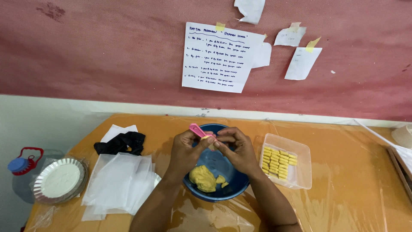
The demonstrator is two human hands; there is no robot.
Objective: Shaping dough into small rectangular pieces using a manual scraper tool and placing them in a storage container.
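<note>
My left hand (183, 150) grips a small pink plastic tool (197, 130) above a blue bowl (234, 188). My right hand (238, 148) meets it from the right, fingertips pinching a small bit of yellow dough (209, 138) at the tool's end. A lump of yellow dough (203, 178) and a few small scraps lie in the bowl under my hands. To the right, a clear plastic tub (300, 151) holds rows of several small yellow dough pieces (279, 163).
The table has an orange top (343, 189) under clear plastic sheeting. Left of the bowl lie white plastic sheets (120, 180), black cloth (121, 143) and a foil plate (59, 179). A bottle with a blue cap (19, 165) stands far left. Paper notes (219, 58) hang on the red wall.
</note>
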